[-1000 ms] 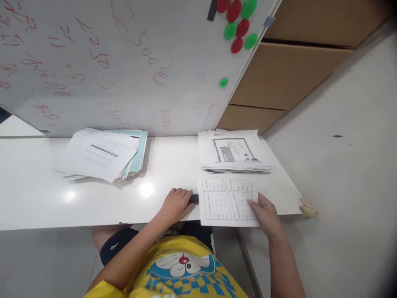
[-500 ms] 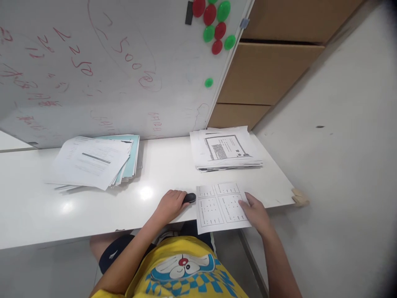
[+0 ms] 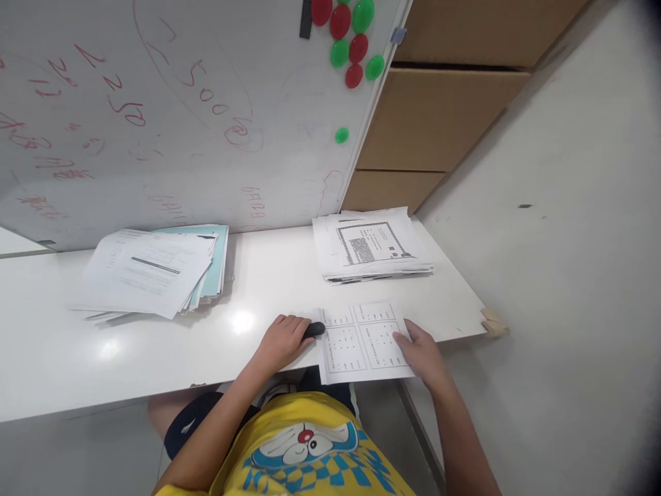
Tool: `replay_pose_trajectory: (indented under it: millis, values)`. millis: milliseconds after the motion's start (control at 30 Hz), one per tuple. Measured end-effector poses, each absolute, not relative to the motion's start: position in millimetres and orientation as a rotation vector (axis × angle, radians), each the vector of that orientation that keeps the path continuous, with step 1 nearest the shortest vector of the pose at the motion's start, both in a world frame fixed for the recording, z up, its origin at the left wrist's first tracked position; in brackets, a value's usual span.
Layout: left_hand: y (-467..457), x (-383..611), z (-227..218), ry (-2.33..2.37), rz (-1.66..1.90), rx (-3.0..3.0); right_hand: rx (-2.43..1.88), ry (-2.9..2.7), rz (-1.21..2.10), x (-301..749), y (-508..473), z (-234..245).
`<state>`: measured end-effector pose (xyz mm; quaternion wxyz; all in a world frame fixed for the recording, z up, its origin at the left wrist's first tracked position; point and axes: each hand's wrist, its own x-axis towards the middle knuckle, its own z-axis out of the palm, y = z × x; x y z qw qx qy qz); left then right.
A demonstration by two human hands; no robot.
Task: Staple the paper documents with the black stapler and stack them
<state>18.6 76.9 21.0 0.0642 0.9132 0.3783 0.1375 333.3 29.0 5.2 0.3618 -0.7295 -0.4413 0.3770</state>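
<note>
I saw left hand point(image 3: 283, 341) curled around a small black object point(image 3: 314, 329) at lower centre, right hand point(image 3: 421, 351) flat, fingers open, on the printed sheet point(image 3: 361, 342).

Bright even overhead light, glare spots on the white table point(image 3: 242, 322), soft shadows, wide-angle bending, dark corners.

I sit in an office. Beyond my hands, paper stacks point(image 3: 374, 248) cover the desk point(image 3: 268, 275). A scribbled whiteboard point(image 3: 180, 117) stands behind.
</note>
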Motion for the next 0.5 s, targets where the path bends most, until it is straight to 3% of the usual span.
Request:
replay_pose_trajectory:
  millis: [500]
  values:
    - [75,18,18,1.178,0.367,2.831,-1.624,-0.756,1.255,341,17,34]
